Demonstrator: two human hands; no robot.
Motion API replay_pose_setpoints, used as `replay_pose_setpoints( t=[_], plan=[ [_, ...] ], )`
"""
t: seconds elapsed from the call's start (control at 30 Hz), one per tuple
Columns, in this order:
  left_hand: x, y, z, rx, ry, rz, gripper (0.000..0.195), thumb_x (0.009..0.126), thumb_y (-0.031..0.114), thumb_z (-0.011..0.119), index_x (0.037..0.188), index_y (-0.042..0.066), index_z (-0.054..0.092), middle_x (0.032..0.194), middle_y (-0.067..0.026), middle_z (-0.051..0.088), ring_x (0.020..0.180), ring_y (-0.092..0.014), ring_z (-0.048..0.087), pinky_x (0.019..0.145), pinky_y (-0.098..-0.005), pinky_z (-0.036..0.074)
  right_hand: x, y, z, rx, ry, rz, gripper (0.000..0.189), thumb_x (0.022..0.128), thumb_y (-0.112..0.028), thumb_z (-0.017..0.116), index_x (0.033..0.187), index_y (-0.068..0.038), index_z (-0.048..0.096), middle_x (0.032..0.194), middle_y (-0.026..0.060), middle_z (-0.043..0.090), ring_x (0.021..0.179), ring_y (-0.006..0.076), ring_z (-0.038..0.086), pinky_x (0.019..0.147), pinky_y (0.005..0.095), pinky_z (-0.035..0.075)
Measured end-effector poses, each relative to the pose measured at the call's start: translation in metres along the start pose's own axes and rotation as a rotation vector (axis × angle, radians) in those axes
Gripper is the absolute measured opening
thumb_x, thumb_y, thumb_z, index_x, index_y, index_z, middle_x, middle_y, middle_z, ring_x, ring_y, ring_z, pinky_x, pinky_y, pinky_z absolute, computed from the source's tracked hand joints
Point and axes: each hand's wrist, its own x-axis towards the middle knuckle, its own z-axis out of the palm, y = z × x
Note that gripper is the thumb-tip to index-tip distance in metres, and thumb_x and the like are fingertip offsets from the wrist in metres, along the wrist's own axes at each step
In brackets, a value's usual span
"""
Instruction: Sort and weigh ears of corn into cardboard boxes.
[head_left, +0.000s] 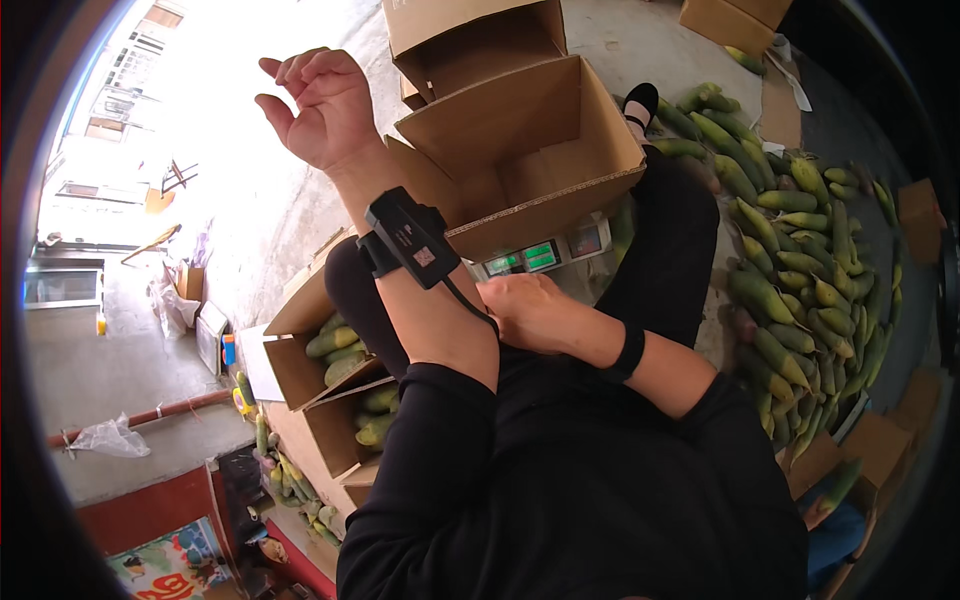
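Note:
My left hand (326, 112) is raised at the upper left, palm turned up, fingers loosely curled and apart, holding nothing. A black device (412, 236) with a cable is strapped to that forearm. My right hand (529, 311) is curled beside the left forearm near the cable; its fingertips are hidden, so a grip on the cable cannot be confirmed. Beyond it, between my knees, an open cardboard box (540, 199) stands over a digital scale (540, 256) with lit green displays. No produce shows inside the box. A black band (630, 351) circles my right wrist.
Many green radishes (810, 262) lie heaped on the floor at right. Open boxes of them (300, 367) stand at left. Another box (480, 45) stands beyond the scale. At lower right, a co-worker's hand (814, 514) touches a green radish (840, 484).

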Motion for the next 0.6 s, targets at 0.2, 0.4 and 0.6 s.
replay_pose_setpoints(
  t=[0.2,0.4,0.6],
  plan=[
    [0.011,-0.017,0.003,0.312,-0.068,-0.108,0.032,0.092,0.031,0.055,0.113,0.008,0.060,0.083,-0.0029,0.055,0.080,-0.019,0.049,0.077,-0.0381,0.042,0.008,-0.019,0.015,-0.013,-0.084,0.064,0.039,0.073,-0.035,0.067,0.095,-0.002,0.065,0.094,0.0204,0.067,0.092,0.0343,0.066,0.079,0.0425,0.054],
    [0.007,-0.076,0.030,1.196,-0.202,-0.009,0.034,0.096,0.021,0.047,0.116,-0.005,0.057,0.086,-0.0103,0.063,0.081,-0.023,0.059,0.075,-0.0387,0.047,0.009,-0.035,0.031,0.076,-0.217,-0.028,0.038,0.078,-0.036,0.060,0.101,-0.007,0.066,0.102,0.0174,0.067,0.098,0.0333,0.065,0.083,0.0418,0.053],
    [-0.037,-0.165,0.031,1.752,-0.358,-0.077,0.015,0.087,0.003,0.063,0.100,-0.002,0.068,0.078,-0.0022,0.063,0.071,-0.007,0.057,0.066,-0.0204,0.046,0.010,-0.015,0.052,0.139,-0.025,-0.134,0.035,0.082,-0.040,0.055,0.096,-0.011,0.068,0.092,0.0123,0.069,0.085,0.0317,0.068,0.077,0.0421,0.054]
  ],
)
